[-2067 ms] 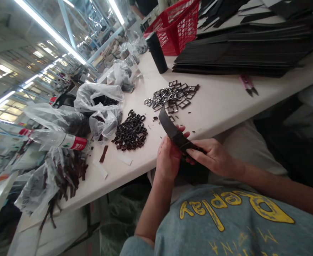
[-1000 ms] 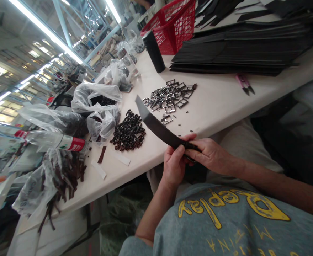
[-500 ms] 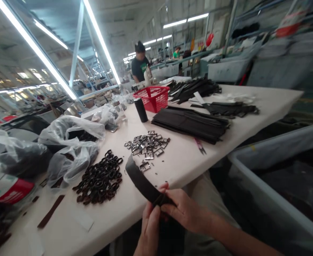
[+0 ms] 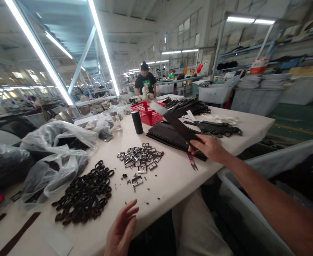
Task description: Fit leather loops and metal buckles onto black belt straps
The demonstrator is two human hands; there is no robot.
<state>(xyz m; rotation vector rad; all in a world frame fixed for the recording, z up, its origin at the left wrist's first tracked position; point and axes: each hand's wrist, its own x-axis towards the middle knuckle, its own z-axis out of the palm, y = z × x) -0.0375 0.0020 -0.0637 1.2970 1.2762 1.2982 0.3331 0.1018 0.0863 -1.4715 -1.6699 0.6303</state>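
Note:
My right hand [image 4: 209,147] reaches out over the white table [image 4: 172,177] and grips a dark belt strap [image 4: 176,122], which slants up and away above a stack of black straps [image 4: 169,137]. My left hand [image 4: 121,229] hovers at the table's near edge, fingers spread, holding nothing. Just beyond it lie a pile of dark oval loops [image 4: 85,195] and a heap of metal buckles [image 4: 140,158]. Pink snips [image 4: 192,161] rest just below my right hand.
Plastic bags [image 4: 57,149] with dark parts crowd the left side. A black cylinder [image 4: 137,122] and a red basket [image 4: 149,112] stand further back. A grey bin [image 4: 255,199] sits at the right. A person in a dark shirt [image 4: 145,81] works beyond the table.
My left hand has let go of the strap and dropped to the table edge. My right hand has carried the strap out to the right, over the black stack. The view has lifted.

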